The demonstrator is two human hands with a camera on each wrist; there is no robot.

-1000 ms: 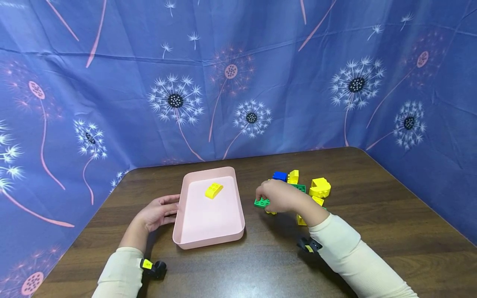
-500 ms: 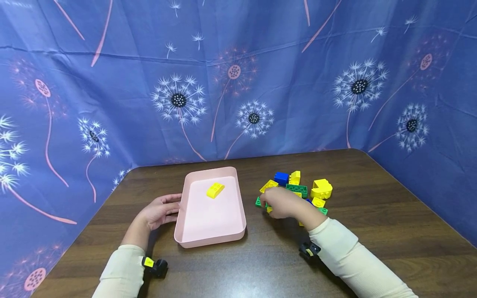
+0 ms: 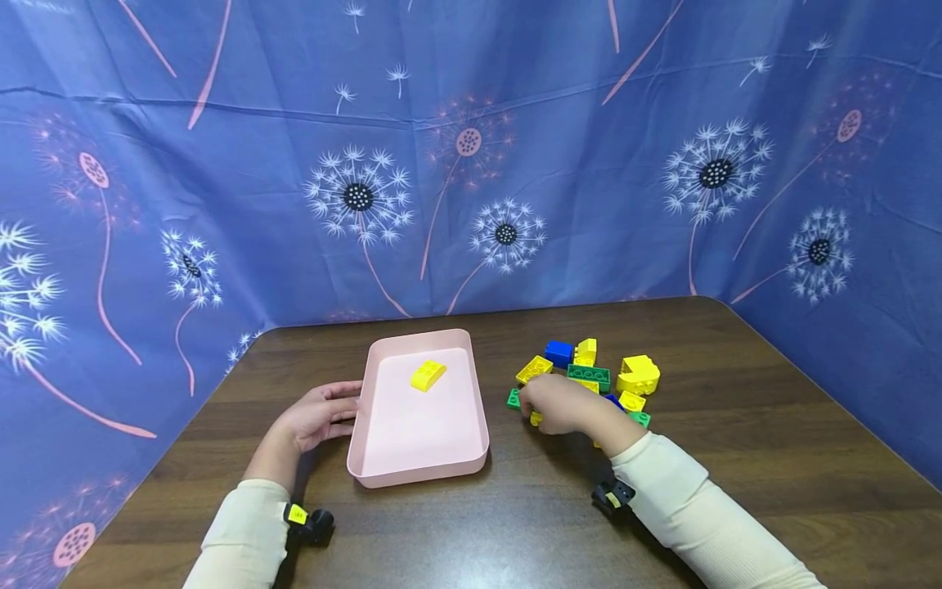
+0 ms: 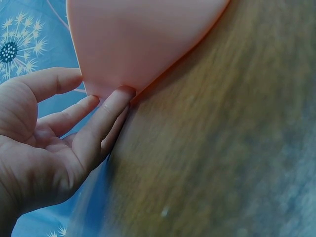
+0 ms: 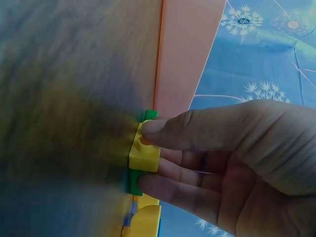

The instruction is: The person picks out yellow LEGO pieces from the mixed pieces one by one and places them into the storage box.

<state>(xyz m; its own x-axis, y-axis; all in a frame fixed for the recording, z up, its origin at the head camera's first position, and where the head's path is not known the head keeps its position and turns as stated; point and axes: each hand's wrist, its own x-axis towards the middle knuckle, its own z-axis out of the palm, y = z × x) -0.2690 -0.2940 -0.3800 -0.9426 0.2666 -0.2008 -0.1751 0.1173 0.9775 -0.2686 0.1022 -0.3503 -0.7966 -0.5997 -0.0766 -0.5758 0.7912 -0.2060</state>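
A pink tray stands left of centre, with a yellow studded brick lying inside. At its left wall is my left hand, fingers extended and fingertips touching the outside; the left wrist view shows them near the tray's corner. My right hand reaches down at the left edge of a brick pile. In the right wrist view its thumb presses a small yellow brick, with the curled fingers on the other side. A green brick sits right behind that one, partly covered by the hand in the head view.
Around the right hand lie several loose bricks: a blue brick, a dark green brick, a yellow brick and a rounded yellow piece. The brown wooden table ends at a blue dandelion-print cloth.
My right hand has come slightly nearer and lower, uncovering bricks behind it and covering more of the green one. The left hand stays at the tray. The head view has shifted slightly.
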